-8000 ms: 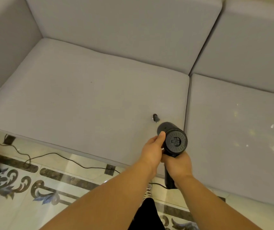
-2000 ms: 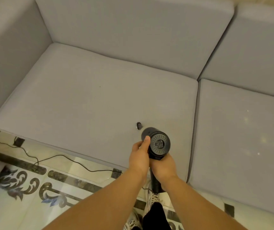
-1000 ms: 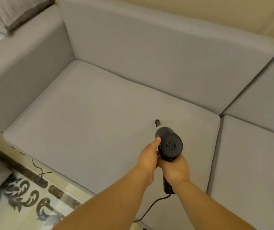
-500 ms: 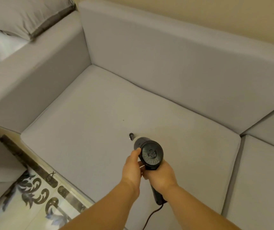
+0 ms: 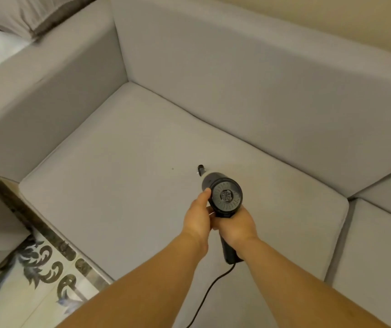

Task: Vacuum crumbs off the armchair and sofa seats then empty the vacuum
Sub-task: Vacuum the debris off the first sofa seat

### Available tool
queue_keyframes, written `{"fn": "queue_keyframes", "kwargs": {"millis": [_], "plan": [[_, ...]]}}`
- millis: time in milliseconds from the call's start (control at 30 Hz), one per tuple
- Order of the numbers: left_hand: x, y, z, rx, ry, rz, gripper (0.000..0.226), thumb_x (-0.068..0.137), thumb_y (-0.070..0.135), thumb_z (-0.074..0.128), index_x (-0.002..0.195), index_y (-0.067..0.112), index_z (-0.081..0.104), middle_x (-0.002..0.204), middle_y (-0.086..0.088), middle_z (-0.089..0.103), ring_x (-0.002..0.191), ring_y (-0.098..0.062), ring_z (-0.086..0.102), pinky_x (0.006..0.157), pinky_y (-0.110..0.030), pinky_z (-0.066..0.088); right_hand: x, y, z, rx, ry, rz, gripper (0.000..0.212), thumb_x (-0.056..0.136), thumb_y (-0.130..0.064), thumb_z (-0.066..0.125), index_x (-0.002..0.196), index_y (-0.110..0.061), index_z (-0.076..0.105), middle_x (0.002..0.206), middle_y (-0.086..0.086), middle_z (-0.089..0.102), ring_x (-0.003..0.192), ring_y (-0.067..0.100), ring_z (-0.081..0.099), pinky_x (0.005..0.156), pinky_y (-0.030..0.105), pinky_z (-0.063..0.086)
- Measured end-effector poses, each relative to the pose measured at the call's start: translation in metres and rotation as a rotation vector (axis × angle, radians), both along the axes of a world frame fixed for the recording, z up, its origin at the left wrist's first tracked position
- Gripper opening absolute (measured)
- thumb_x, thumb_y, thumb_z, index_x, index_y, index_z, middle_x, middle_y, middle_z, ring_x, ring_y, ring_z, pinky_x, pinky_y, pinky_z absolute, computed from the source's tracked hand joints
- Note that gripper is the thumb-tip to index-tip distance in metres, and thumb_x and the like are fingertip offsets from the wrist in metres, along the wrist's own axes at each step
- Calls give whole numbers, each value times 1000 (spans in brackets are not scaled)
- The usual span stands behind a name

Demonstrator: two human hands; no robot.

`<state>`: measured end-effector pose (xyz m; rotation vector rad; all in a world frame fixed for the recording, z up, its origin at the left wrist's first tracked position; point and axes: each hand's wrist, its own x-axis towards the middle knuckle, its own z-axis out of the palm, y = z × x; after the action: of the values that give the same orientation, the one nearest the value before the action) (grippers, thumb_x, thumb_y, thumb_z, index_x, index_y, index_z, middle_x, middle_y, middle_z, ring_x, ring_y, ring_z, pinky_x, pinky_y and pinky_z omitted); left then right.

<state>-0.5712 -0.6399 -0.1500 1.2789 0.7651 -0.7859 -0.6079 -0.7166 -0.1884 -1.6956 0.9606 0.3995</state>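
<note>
You hold the black handheld vacuum [image 5: 225,197] over the left seat cushion [image 5: 123,197] of the grey sofa [image 5: 237,74], its round vented rear cap facing the camera and its narrow nozzle [image 5: 200,168] pointing away and down, the tip at or just above the fabric; contact cannot be told. Your right hand [image 5: 234,227] is wrapped round the pistol handle below the body, fingers curled tight on it, while your left hand [image 5: 198,217] clasps the left side of the body, the thumb laid up along the barrel beside the rear cap. The 2 hands touch each other under the vacuum. A black power cord [image 5: 210,294] leaves the foot of the handle and trails toward the bottom of the frame, between your 2 bare forearms. A tiny dark speck [image 5: 172,168] lies on the cushion just left of the nozzle. The sofa's left armrest [image 5: 48,91] rises beside the cushion, and the back cushion stands behind it. A 2nd seat cushion [image 5: 379,268] adjoins on the right. A grey pillow [image 5: 24,13] sits beyond the armrest at the upper left. Pale floor tile [image 5: 36,280] with a dark scroll pattern shows at the lower left, in front of the sofa
</note>
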Motion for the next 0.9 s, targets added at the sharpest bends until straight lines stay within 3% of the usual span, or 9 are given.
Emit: {"fn": "queue_keyframes", "kwargs": {"millis": [167,433,733,900], "plan": [[-11,37,-1,121,-3,160,35,88,43,49,107,18,65,93,-5,70,87,-17,63,70,-29,49,2,36,4,40,49,206,37,73,-11,70,106,-27,64,92,-1,72,87,21,67,80,34,55],[-54,64,9,169,43,144,41,89,45,47,117,18,59,103,-9,67,93,-20,62,67,-30,47,-37,55,20,101,107,309,31,72,-4,66,98,-20,68,90,4,73,88,24,67,86,41,56],[-120,64,33,-37,25,-128,25,95,38,50,114,22,52,104,-2,66,91,-11,61,62,-18,43,-129,45,32,22,53,11,18,65,1,70,80,-9,70,74,17,71,76,39,67,78,53,57],[-173,97,23,-43,63,-137,32,96,37,47,121,18,51,106,-5,65,91,-14,61,60,-19,43,-183,79,24,33,76,-3,25,63,1,69,84,-10,70,77,15,72,70,31,64,73,47,56]]}}
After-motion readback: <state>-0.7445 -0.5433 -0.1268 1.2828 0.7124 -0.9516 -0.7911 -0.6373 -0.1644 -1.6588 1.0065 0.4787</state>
